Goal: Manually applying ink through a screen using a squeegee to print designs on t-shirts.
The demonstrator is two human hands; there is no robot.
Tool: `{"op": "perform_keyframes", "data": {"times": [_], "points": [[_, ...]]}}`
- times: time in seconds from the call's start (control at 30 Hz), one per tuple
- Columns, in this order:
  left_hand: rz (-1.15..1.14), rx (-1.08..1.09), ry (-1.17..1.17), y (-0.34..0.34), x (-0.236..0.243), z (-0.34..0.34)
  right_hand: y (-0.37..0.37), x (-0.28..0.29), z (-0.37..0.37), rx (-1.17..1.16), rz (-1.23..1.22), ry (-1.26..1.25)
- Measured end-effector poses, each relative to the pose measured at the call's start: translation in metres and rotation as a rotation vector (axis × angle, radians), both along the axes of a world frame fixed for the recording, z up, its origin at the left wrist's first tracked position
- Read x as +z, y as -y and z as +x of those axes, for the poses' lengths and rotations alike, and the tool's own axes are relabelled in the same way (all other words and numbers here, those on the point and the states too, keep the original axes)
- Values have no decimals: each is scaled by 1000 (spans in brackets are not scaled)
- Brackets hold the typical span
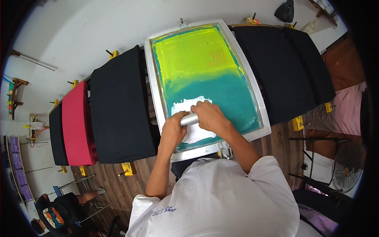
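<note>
In the head view, the left hand [172, 128] and right hand [211, 117] are both closed around the silver handle of a squeegee [190, 119], which stands over white ink [199, 136] near the lower end of a metal-framed printing screen [193, 153]. The teal mesh [233, 98] turns yellow-green toward the top, where stacked lines of orange-brown block capitals [218, 58] sit at the right. Blue lettering [165, 210], upside down here, marks the wearer's white T-shirt [237, 197]. A co-worker's black shirt [53, 218] bears a round, colourful graphic.
</note>
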State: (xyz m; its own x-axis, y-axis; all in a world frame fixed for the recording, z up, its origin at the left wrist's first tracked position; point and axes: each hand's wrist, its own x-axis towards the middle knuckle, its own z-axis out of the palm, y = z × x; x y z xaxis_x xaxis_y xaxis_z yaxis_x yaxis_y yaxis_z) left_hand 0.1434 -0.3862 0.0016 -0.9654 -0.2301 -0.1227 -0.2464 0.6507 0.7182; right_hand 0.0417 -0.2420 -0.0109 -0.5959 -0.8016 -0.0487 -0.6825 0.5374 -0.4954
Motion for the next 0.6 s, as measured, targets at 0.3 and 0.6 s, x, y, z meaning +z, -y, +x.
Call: {"op": "perform_keyframes", "data": {"times": [0.3, 0.6], "points": [[-56, -79, -10, -37, -16, 79, -43, 1, 80, -8, -6, 67], [15, -91, 47, -7, 18, 22, -19, 14, 18, 74, 65, 125]]}}
